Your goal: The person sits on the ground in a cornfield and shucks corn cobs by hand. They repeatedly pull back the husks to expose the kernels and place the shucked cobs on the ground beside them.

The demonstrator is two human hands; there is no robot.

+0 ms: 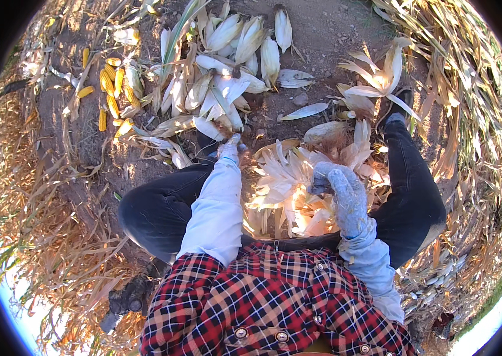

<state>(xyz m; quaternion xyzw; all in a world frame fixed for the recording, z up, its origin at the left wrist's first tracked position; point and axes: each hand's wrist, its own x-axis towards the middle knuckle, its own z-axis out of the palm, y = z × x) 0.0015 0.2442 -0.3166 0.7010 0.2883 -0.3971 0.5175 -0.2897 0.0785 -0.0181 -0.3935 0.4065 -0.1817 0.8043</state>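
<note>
My left hand [232, 144], in a pale work glove, reaches forward to the near edge of a pile of unhusked corn ears [226, 84]. Its fingertips touch the end of one ear, but whether they close on it is unclear. My right hand [338, 180], in a grey glove, is raised above loose corn husks [284, 178] between my legs. Its fingers are curled, and whether something lies inside them cannot be seen. Beyond it an unhusked ear [325, 132] lies on the ground beside brown corn silk.
Husked yellow cobs [107, 82] lie in a group at the left. Opened husks [382, 82] are by my right foot. Dry corn stalks [460, 58] are heaped along the right side, and dry leaves [77, 236] cover the left. My bent legs flank the husks.
</note>
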